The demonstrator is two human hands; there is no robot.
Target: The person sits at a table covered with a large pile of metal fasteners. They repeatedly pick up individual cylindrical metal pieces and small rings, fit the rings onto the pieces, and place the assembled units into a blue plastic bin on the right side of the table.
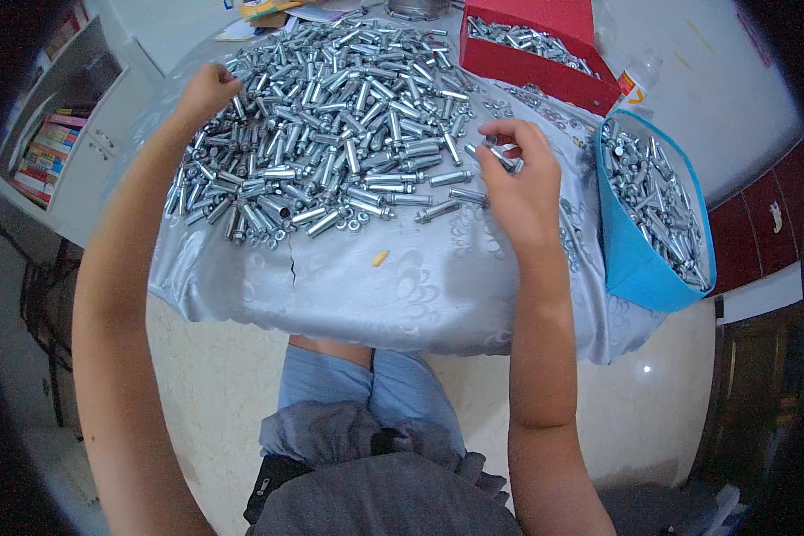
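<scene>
A large heap of silvery expansion bolts (348,116) with metal sleeves covers the far half of the table. At the heap's left edge, my left hand (207,92) has its fingertips pinched together. Whatever is between them is hidden against the bolts. Right of the heap, my right hand (525,179) is curled, its thumb and fingers closed on an expansion bolt (507,162). Several loose nuts (355,218) lie along the heap's near edge. One bolt (438,211) lies apart, just left of my right hand.
A blue fabric bin (657,284) full of bolts stands at the table's right. Behind it are a red box (545,74) with more bolts and a plastic bottle (639,76). Washers lie beside the red box. A small yellow piece (381,258) sits on the silvery tablecloth (330,304).
</scene>
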